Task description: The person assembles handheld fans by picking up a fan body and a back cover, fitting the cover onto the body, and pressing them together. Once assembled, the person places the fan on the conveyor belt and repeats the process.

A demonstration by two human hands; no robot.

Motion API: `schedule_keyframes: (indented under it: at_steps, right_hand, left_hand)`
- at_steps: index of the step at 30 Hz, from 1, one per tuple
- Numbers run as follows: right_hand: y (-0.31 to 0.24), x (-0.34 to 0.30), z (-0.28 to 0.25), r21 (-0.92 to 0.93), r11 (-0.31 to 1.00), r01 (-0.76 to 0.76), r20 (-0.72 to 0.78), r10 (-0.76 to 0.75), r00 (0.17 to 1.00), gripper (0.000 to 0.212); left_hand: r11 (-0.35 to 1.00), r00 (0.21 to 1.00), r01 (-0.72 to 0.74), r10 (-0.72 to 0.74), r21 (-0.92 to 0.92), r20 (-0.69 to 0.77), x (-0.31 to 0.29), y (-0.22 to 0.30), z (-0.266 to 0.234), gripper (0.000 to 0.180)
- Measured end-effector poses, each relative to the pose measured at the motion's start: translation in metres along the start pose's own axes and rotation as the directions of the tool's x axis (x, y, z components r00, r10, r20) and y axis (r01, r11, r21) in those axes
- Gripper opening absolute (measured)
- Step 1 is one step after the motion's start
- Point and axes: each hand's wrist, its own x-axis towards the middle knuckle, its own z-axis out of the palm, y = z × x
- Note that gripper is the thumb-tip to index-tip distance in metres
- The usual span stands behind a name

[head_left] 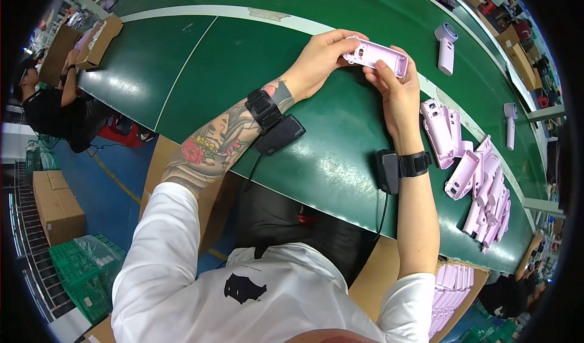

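Between my two hands is a pale purple plastic shell (pixel 383 58), a long hollow housing half with its open side toward me and small cut-outs near its left end. My left hand (pixel 319 60) pinches that left end between thumb and fingers. Around the right end, my right hand (pixel 396 87) grips with the thumb on the inner face and fingers behind. Both hands are above the green table (pixel 286 166). To the right of my right hand lies a loose pile of similar purple shells (pixel 465 172), some with the hollow side up.
Beyond a white strip, a green belt surface (pixel 340 2) carries assembled purple handheld devices (pixel 446 48). An open carton (pixel 450 294) of purple shells stands at the lower right. Another carton (pixel 100 42) sits at the table's far left, near a co-worker (pixel 58 102). Green crates (pixel 85 276) stand lower left.
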Motion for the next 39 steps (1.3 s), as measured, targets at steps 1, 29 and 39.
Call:
schedule_keyframes:
  at_steps: [1, 29, 39]
  right_hand:
    - [0.000, -0.002, 0.000, 0.029, 1.000, 0.001, -0.007, -0.001, 1.000, 0.040]
    - [-0.001, -0.013, 0.002, -0.120, 0.992, -0.050, 0.188, 0.072, 0.980, 0.051]
    - [0.000, -0.010, 0.011, -0.144, 0.987, 0.066, 0.172, -0.041, 0.984, 0.047]
  left_hand:
    - [1.000, 1.000, -0.002, 0.002, 0.004, -0.006, 0.000, 0.001, 0.001, 0.028]
    - [0.922, 0.991, -0.111, 0.129, 0.372, -0.026, -0.005, 0.004, -0.003, 0.026]
    - [0.853, 0.976, -0.191, 0.218, 0.486, 0.001, -0.002, 0.002, -0.007, 0.028]
